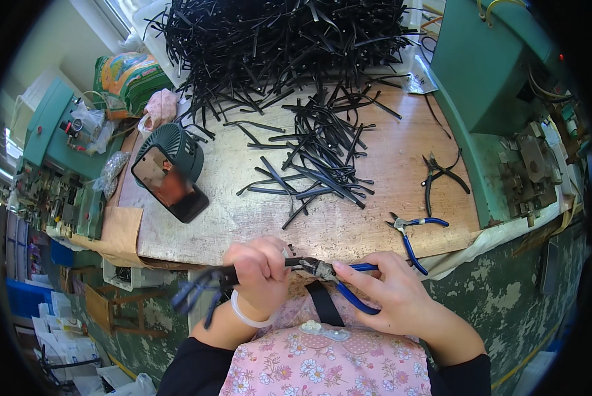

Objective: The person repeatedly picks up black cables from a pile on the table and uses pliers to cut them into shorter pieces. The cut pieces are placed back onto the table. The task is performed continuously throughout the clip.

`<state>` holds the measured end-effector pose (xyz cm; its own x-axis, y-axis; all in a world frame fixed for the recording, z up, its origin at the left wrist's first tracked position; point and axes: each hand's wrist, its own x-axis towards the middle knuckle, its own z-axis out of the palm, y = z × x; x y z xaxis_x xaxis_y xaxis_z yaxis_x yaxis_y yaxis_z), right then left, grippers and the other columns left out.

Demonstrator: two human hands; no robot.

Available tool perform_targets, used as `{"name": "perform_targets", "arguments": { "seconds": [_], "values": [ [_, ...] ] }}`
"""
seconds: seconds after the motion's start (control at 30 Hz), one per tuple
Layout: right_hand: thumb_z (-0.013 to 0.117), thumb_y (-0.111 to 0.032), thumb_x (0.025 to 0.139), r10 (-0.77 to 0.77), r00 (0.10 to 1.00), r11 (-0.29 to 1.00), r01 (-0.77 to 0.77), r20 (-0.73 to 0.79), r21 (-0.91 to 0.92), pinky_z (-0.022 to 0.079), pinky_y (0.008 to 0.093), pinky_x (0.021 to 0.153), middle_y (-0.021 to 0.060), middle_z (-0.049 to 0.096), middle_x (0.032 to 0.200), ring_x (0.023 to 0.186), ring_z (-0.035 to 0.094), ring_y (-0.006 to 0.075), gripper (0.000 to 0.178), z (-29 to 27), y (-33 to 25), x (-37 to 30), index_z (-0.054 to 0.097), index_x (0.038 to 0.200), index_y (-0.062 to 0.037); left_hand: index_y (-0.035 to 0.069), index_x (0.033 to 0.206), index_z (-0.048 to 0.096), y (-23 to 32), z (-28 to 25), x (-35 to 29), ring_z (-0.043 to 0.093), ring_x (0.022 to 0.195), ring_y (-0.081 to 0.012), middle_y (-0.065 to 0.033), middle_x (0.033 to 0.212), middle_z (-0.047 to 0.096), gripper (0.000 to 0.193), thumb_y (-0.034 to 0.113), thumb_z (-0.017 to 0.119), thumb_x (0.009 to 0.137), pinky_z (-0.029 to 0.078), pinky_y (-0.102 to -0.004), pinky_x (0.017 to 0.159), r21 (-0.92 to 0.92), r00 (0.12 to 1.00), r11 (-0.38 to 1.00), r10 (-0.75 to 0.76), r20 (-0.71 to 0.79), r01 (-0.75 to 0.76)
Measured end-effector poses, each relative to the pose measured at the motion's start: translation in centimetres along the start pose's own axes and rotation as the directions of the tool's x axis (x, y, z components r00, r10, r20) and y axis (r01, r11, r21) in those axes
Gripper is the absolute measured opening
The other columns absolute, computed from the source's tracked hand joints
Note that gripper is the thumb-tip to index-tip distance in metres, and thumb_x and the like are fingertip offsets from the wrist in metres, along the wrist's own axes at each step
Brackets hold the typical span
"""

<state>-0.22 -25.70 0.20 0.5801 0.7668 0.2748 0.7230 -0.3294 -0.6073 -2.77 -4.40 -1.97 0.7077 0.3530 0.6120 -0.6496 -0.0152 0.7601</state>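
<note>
My left hand (pixel 259 267), with a pale bracelet at the wrist, is closed around a bundle of thin black eyeglass temples (pixel 203 290). Their far ends fan out to the left and look blurred. A black end sticks out of the fist on the right and meets the jaws of blue-handled nippers (pixel 358 297). My right hand (pixel 395 290) grips these nippers by the handles. Both hands are just in front of the table's near edge. I cannot make out whether the jaws are closed on the end. Loose black temples (pixel 322 165) lie scattered in the middle of the table (pixel 216 231).
A big heap of temples (pixel 282 39) fills a white bin at the back. Another blue-handled pair of nippers (pixel 408 231) and black-handled pliers (pixel 434 178) lie at right, beside a green machine (pixel 500 99). A phone (pixel 170 185) leans on a green fan (pixel 183 148) at left.
</note>
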Motion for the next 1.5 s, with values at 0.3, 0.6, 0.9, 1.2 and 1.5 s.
{"name": "perform_targets", "arguments": {
  "seconds": [0.3,0.6,0.9,1.2,1.5],
  "values": [
    [0.078,-0.023,0.068,0.07,0.997,0.997,-0.07,-0.021,0.028,0.049,0.0378,0.077,0.0143,0.052,0.1,0.087,0.056,0.0295,0.076,1.6,-0.5,-0.7,0.052,0.14,-0.022,0.013,0.075,0.036,-0.2,0.7,-0.7,0.03,0.043,-0.0106,0.0003,0.055,0.036,0.039,0.038,0.034,0.105,0.032,-0.0238,0.039,-0.002,0.995,0.996,0.094,-0.044,-0.094],
    [0.079,-0.02,0.066,-0.008,0.999,0.996,0.003,-0.054,-0.092,0.048,0.0394,0.077,0.0135,0.053,0.1,0.087,0.056,0.0297,0.075,1.0,-0.1,-0.7,0.054,0.137,-0.0219,0.013,0.067,0.037,0.0,-1.0,1.7,0.029,0.039,-0.009,-0.0016,0.049,0.037,0.046,0.043,0.046,0.101,0.027,-0.0237,0.034,-0.281,0.834,0.785,-0.512,0.207,0.552],
    [0.081,-0.016,0.061,0.027,0.959,0.921,0.086,-0.281,0.381,0.045,0.0389,0.082,0.0142,0.051,0.11,0.094,0.053,0.0297,0.08,2.2,0.1,-1.5,0.054,0.136,-0.0151,0.015,0.067,0.037,-1.0,-0.5,1.4,0.026,0.038,-0.0078,0.0014,0.05,0.036,0.046,0.042,0.036,0.104,0.03,-0.0235,0.034,-0.477,0.757,0.627,-0.639,0.137,0.616],
    [0.077,-0.018,0.069,0.047,0.989,0.994,-0.033,-0.143,0.1,0.043,0.0425,0.086,0.0157,0.05,0.111,0.097,0.052,0.0331,0.072,3.5,1.3,-1.4,0.053,0.137,-0.0179,0.012,0.07,0.044,-2.1,-3.1,3.5,0.063,0.1,-0.0164,-0.0099,0.118,0.058,0.041,0.035,0.04,0.104,0.061,-0.0312,0.07,-0.628,0.761,0.596,-0.649,-0.01,0.5],
    [0.076,-0.018,0.07,0.085,0.995,0.99,-0.078,-0.058,0.116,0.044,0.0432,0.091,0.0166,0.049,0.116,0.102,0.051,0.0343,0.07,3.5,0.8,-1.7,0.054,0.137,-0.0169,0.01,0.109,0.063,-8.1,-0.4,7.1,0.067,0.075,-0.026,-0.0083,0.089,0.066,0.039,0.004,0.071,0.071,0.054,-0.0344,0.066,0.725,0.668,0.446,-0.312,0.675,-0.524]
  ]
}}
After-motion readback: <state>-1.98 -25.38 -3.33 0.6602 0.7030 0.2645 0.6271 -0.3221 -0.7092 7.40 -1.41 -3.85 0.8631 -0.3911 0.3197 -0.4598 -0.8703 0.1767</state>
